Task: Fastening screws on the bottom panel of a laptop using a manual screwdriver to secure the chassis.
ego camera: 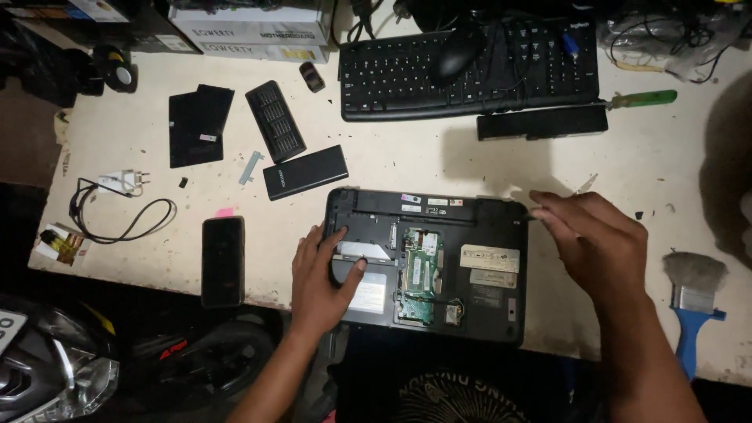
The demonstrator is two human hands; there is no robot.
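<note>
Laptop upturned between hands: left hand flat on it, right hand pinching screwdriver.

Black laptop is flipped belly-up, bottom cover off, green board showing, lying flat under the left hand, right hand at its top-right corner.

Two long white cardboard boxes lie stacked at the table's far edge. Pale rectangular stickers sit on the upturned laptop's dark underside; a smartphone, seemingly screen-dark, lies left.
</note>
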